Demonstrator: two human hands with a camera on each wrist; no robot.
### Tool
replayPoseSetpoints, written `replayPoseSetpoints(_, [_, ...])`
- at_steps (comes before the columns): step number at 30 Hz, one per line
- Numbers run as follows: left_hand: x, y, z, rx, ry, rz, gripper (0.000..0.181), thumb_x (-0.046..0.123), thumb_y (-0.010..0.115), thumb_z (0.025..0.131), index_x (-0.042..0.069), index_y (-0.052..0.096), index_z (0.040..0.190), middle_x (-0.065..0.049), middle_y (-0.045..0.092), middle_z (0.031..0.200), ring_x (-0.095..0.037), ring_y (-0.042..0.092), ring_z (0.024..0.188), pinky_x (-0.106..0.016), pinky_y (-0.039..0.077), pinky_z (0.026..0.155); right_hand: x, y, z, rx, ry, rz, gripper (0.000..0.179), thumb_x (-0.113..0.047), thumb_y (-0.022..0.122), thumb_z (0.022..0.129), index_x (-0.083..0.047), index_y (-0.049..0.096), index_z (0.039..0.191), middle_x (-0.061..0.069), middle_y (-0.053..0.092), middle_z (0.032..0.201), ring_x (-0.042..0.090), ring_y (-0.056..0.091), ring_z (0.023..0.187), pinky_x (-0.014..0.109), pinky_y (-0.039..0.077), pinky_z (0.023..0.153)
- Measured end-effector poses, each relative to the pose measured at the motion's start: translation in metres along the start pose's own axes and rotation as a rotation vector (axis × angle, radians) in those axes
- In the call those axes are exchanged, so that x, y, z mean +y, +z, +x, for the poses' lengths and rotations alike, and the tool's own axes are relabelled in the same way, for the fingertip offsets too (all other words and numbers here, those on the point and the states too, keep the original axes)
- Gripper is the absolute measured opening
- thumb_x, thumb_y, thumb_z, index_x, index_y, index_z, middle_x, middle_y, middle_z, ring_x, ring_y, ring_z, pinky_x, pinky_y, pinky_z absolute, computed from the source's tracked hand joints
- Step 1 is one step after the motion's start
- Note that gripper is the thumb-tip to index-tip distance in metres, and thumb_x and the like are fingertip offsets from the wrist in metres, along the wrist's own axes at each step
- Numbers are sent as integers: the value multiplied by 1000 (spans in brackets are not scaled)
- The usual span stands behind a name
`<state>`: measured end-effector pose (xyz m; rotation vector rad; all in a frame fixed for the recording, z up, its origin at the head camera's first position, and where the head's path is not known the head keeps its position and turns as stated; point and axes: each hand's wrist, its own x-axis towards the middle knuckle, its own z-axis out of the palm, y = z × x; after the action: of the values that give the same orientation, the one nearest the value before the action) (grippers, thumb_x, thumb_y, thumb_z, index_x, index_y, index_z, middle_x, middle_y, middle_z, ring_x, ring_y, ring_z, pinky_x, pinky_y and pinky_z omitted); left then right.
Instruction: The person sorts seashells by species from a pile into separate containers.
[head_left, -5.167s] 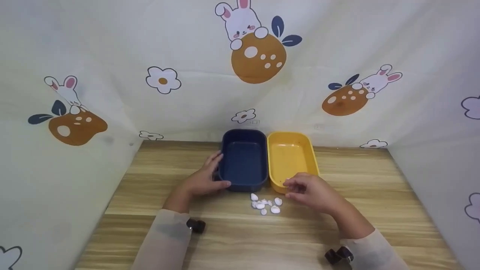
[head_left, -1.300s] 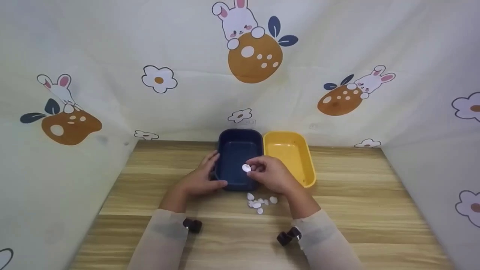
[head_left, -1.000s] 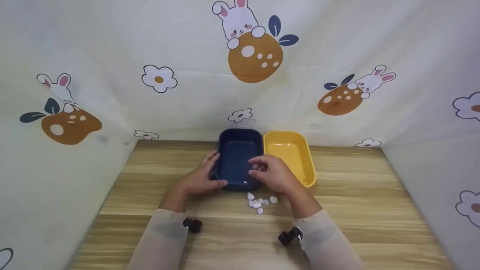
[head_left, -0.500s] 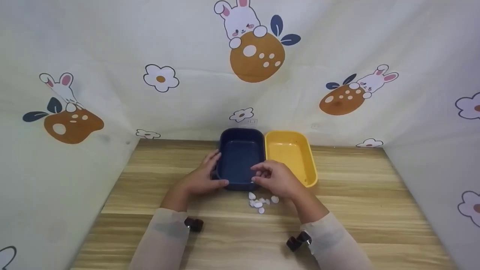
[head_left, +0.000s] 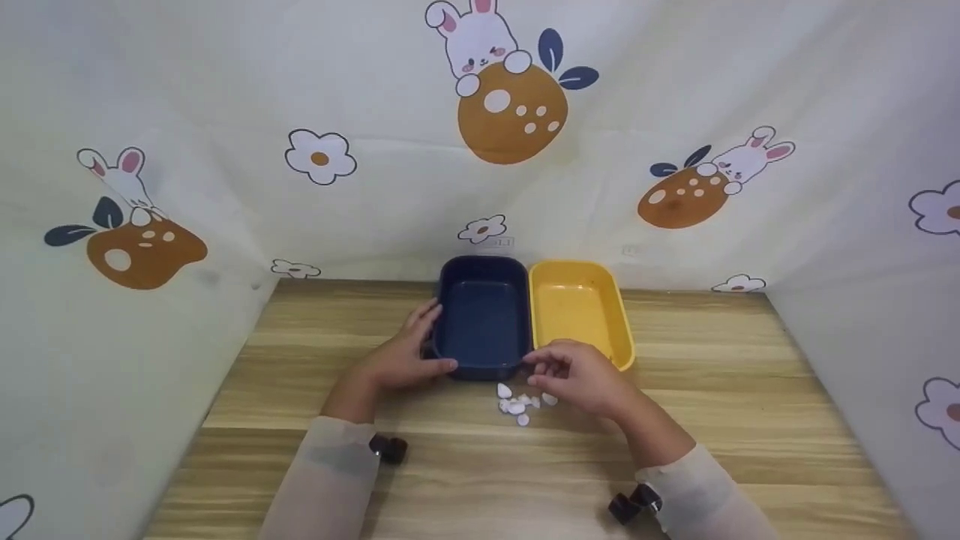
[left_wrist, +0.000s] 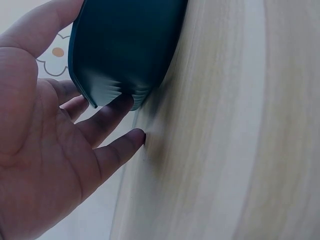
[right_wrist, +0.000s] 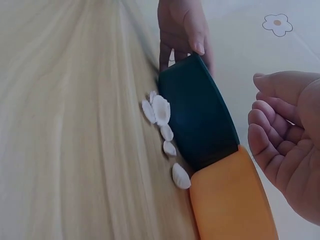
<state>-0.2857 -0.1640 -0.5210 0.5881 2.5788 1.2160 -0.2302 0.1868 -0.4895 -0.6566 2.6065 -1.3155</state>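
Note:
A dark blue bin (head_left: 484, 322) stands at the back of the table, directly beside a yellow bin (head_left: 577, 311). My left hand (head_left: 401, 356) touches the blue bin's near left corner, thumb at the front rim and fingers spread along the left side. In the left wrist view, these fingers (left_wrist: 107, 117) are mostly straight against the bin's wall. Several small white seashells (head_left: 516, 407) lie in a loose cluster before the bins; the right wrist view shows a hollow, cupped seashell (right_wrist: 161, 110). My right hand (head_left: 581, 375), loosely curled and empty, hovers above the yellow bin's near left corner, right of the shells.
A pale cloth backdrop (head_left: 390, 202) printed with rabbits and flowers rises behind and at both sides of the wooden table (head_left: 465, 480). Dark wrist devices (head_left: 388, 448) sit at both sleeves.
Earlier my right hand held a white seashell over the blue bin, then released it into the bin. The hand has since drawn back rightward and nearer. My left hand has stayed in place.

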Motion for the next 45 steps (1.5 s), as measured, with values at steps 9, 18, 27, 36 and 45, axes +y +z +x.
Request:
replayPoseSetpoints(9, [4, -1, 0, 2, -7, 8, 113, 54, 82, 90, 18, 16, 174, 0, 2, 182, -39, 28, 163, -60, 29, 131, 8, -4, -8, 10, -32, -52, 30, -25, 83, 95, -8, 79, 120, -2, 74, 99, 10, 65, 89, 21, 57, 79])
replayPoseSetpoints(18, [3, 0, -1, 1, -32, 33, 114, 60, 81, 89, 21, 15, 174, 3, 2, 182, -39, 22, 165, -63, 27, 131, 17, -5, -23, -9, 10, -72, 27, -26, 84, 94, -13, 80, 118, -4, 76, 103, 9, 69, 90, 22, 59, 81])
replayPoseSetpoints(27, [3, 0, -1, 0, -31, 36, 113, 60, 80, 89, 22, 16, 174, 1, 2, 182, -40, 23, 165, -65, 28, 130, 31, -4, -34, -56, 3, -108, 26, -23, 82, 95, -13, 80, 119, 1, 79, 106, 10, 70, 95, 25, 61, 84])
replayPoseSetpoints(36, [2, 1, -1, 1, -20, 24, 112, 55, 81, 91, 19, 15, 174, 2, 2, 182, -40, 26, 164, -63, 31, 130, 36, 4, -36, -105, -48, -156, 28, -17, 82, 94, -12, 79, 121, 1, 79, 110, 19, 73, 100, 35, 63, 89])
replayPoseSetpoints(45, [4, 0, -2, -1, -35, 21, 112, 56, 81, 90, 23, 15, 174, 4, 1, 182, -41, 26, 164, -64, 30, 130, 43, 7, -34, -107, -41, -166, 31, -19, 85, 92, -12, 79, 121, 0, 79, 110, 15, 72, 96, 30, 61, 85])
